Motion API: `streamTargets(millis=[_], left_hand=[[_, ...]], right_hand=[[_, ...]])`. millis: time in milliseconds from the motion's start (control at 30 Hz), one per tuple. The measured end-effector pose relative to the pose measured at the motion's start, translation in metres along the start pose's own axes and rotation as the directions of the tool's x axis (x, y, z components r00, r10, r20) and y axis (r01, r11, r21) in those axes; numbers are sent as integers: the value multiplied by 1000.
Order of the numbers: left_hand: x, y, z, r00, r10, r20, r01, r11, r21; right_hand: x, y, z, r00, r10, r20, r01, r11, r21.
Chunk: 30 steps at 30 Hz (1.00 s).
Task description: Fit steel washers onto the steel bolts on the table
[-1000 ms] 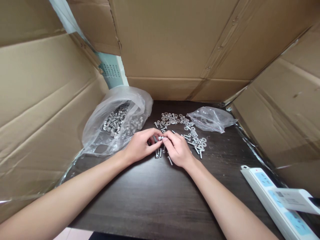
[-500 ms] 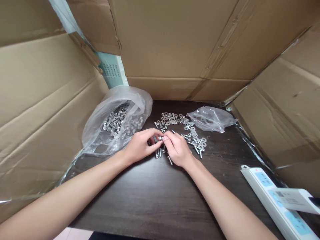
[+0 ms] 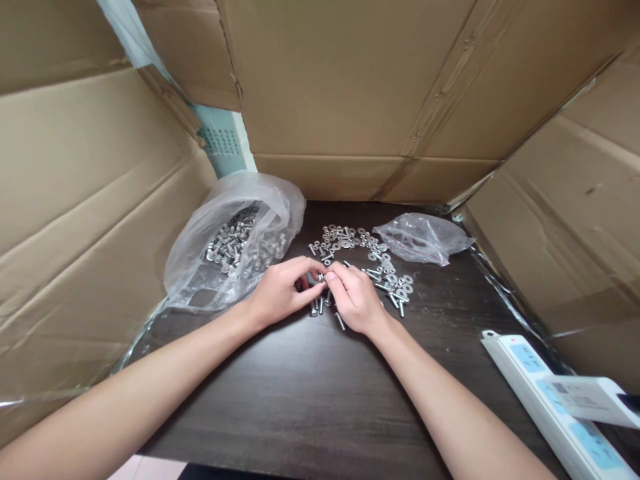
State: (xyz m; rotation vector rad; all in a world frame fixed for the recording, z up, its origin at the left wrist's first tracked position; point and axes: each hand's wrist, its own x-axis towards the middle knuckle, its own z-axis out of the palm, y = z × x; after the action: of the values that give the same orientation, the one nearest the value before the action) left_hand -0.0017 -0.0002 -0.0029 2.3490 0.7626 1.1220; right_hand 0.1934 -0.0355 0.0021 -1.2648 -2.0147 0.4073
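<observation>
Head view: both hands meet above the dark worktop (image 3: 290,407). A small metal fastener (image 3: 321,277) sits between them; its exact make-up is too small to read. Left hand (image 3: 280,291): thumb and forefinger clamped on the fastener's left end. Right hand (image 3: 356,300): thumb and forefinger clamped on its other end, mostly covering it. Loose bolt (image 3: 341,321) lies just beside the right hand, on the near side. A few short bolts (image 3: 314,308) lie below the fingertips. Beyond and to the right: scattered washers (image 3: 407,289) mixed with more bolts and nuts. Left: large clear bag (image 3: 280,190), its mouth toward the worker, containing a heap of bolts (image 3: 230,245). Far right: crumpled small bag (image 3: 425,237), near the washers. Power strip (image 3: 505,360), near right.
</observation>
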Motion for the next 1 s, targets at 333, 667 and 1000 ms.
streamTargets(millis=[333, 667, 1000], left_hand=[[1, 1, 1, 1000, -15, -19, 15, 1000, 20], [1, 1, 0, 1000, -21, -19, 21, 1000, 20], [1, -1, 1, 999, -17, -27, 17, 1000, 18]], right_hand=[[0, 2, -1, 1000, 6, 3, -6, 999, 34], [0, 2, 0, 1000, 17, -22, -15, 997, 74], [-2, 4, 1, 1000, 28, -6, -28, 997, 69]])
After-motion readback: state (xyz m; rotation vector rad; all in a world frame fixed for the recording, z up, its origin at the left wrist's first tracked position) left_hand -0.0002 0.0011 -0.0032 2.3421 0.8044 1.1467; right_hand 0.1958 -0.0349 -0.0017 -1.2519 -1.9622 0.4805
